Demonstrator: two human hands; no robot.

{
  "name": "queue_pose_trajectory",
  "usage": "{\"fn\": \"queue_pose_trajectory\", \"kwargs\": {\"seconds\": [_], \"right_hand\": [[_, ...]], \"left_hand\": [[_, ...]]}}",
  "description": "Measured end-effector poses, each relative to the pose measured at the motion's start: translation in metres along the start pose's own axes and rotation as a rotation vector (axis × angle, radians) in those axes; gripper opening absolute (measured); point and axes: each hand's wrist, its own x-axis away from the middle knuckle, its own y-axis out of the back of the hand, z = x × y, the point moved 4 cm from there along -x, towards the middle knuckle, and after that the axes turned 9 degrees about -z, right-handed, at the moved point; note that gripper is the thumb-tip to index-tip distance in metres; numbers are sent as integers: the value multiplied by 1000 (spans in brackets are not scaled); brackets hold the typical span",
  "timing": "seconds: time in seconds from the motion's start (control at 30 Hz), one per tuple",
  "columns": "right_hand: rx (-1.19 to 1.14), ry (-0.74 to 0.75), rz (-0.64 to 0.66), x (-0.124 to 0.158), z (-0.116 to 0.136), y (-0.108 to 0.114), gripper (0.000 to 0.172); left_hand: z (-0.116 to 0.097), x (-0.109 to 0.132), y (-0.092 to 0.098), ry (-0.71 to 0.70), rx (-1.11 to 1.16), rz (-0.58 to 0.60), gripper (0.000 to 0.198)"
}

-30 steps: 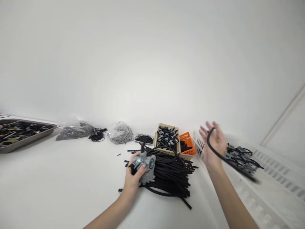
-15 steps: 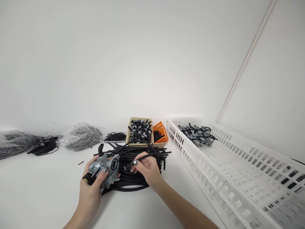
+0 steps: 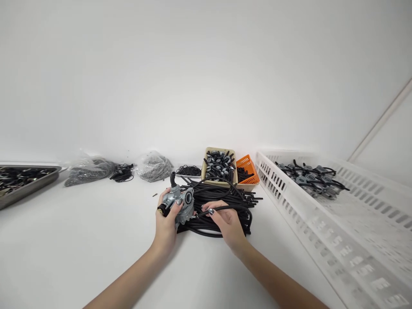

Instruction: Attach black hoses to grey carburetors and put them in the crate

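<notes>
My left hand (image 3: 167,221) grips a small grey metal carburetor (image 3: 178,201) with a black elbow on top, holding it just above the white table (image 3: 80,240). My right hand (image 3: 227,221) pinches the end of a thin black rubber hose (image 3: 225,207) close to the carburetor's right side. Both hands sit over the near edge of a pile of black hoses (image 3: 222,201) lying on the table.
Behind the pile stand a beige box (image 3: 219,165) of grey-black parts and an orange basket (image 3: 247,168). A long white slotted crate (image 3: 337,214) at right holds assembled carburetors (image 3: 310,178). Plastic bags (image 3: 154,166), black rings (image 3: 189,170) and a metal tray (image 3: 22,182) lie left.
My right hand came back from the white crate, where it left an assembled part, and took a hose from the pile. My view swung right, then back left.
</notes>
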Motion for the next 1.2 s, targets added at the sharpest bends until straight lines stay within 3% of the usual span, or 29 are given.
{"fn": "queue_pose_trajectory", "kwargs": {"seconds": [0.27, 0.4, 0.57, 0.73, 0.87, 1.2], "right_hand": [[-17, -24, 47, 5, -10, -7, 22], [-70, -125, 34, 10, -13, -10, 25], [-326, -269, 1, 17, -11, -19, 31], [-464, -391, -6, 22, -9, -25, 30], [-488, -386, 6, 24, -12, -26, 24], [-296, -281, 28, 26, -22, -26, 22]], "left_hand": [[-2, 4, -1, 8, 14, 7, 70], [-1, 3, 0, 5, 26, -8, 66], [-2, 5, -2, 22, 33, 21, 63], [-2, 8, 0, 27, 59, -22, 63], [-1, 9, 2, 6, 59, -60, 64], [5, 12, 8, -84, 35, -82, 61]]}}
